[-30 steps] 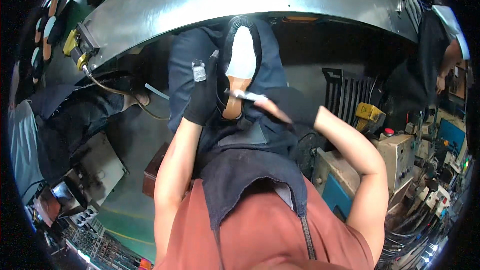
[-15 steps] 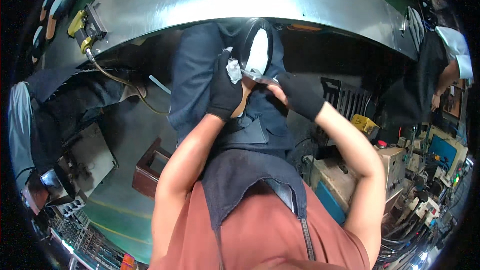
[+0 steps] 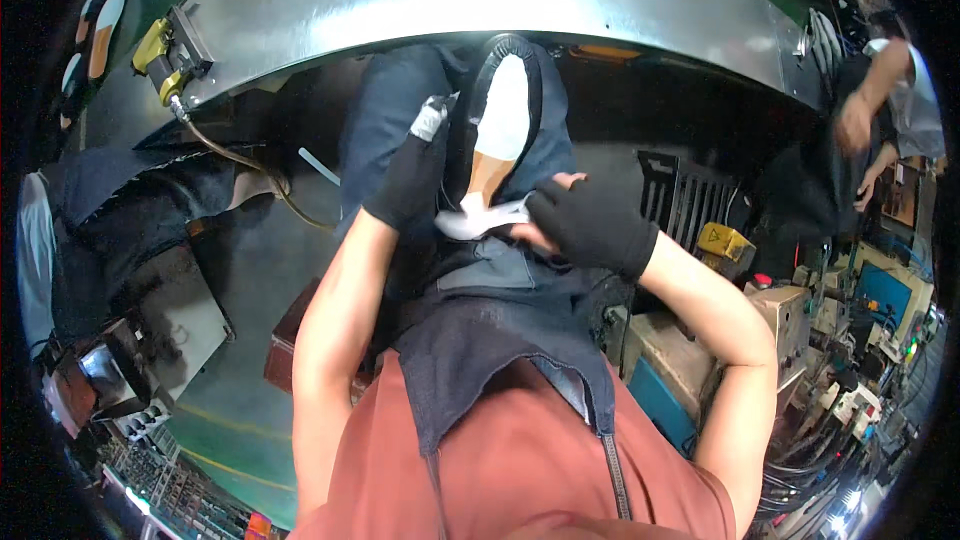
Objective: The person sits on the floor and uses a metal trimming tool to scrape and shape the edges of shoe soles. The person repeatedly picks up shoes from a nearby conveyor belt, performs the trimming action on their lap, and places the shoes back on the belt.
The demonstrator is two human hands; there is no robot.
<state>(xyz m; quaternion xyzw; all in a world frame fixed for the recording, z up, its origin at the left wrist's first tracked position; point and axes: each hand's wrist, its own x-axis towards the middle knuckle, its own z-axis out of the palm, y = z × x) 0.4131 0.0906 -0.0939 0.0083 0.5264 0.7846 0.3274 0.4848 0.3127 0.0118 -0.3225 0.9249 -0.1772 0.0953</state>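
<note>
A black shoe [image 3: 537, 90] lies upside down on my lap, toe away from me. Its underside shows a white forefoot piece [image 3: 504, 110] and a tan strip [image 3: 489, 176] toward the heel. At the shoe's left side is my left hand [image 3: 408, 175] in a black glove, white tape round its thumb; its fingers curl out of sight against the shoe. My right hand [image 3: 590, 220], also gloved in black with bare fingertips, is closed on a flat, knife-like metal blade [image 3: 470, 224]. Smeared by motion, the blade crosses over the heel end.
A shiny metal bench [image 3: 480, 0] curves across just beyond my knees. On its left end lies a yellow air tool [image 3: 158, 58] with a hose [image 3: 225, 155]. Machinery [image 3: 780, 325] stands at my right. Co-workers sit at both sides, one with a raised hand [image 3: 853, 125].
My right hand has drawn the blade from the shoe's middle back toward the heel. My left hand has shifted left, its taped thumb off the sole. The co-worker's hand on the right has risen.
</note>
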